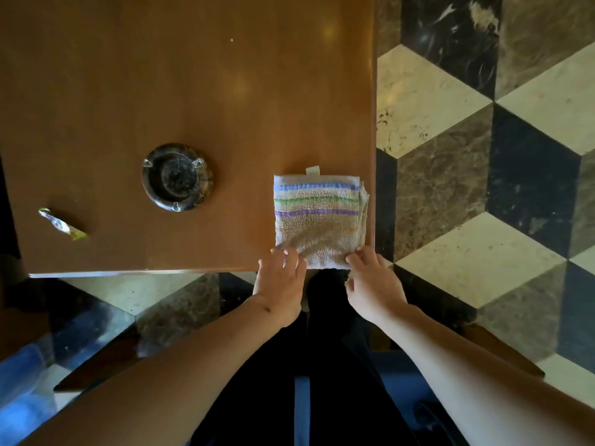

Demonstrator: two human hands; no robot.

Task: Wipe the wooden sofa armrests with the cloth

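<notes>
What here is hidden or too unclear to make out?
Head view only:
- Sofa armrests: none in frame.
- Cloth near edge: covered by left hand and right hand.
- Wrapper: print too small.
- Table: cut off at top and left.

Your cloth [318,220] is beige terry, crossed by blue, green and purple stripes, with a faint orange line lower down. The table [161,91] under it is warm orange-brown. Your ashtray [177,176] is dark marbled stone, nearly black with grey veins. The wrapper [62,224] shows white, silver and green. Your floor [483,156] makes a cube pattern of cream, brown and black marble.
</notes>
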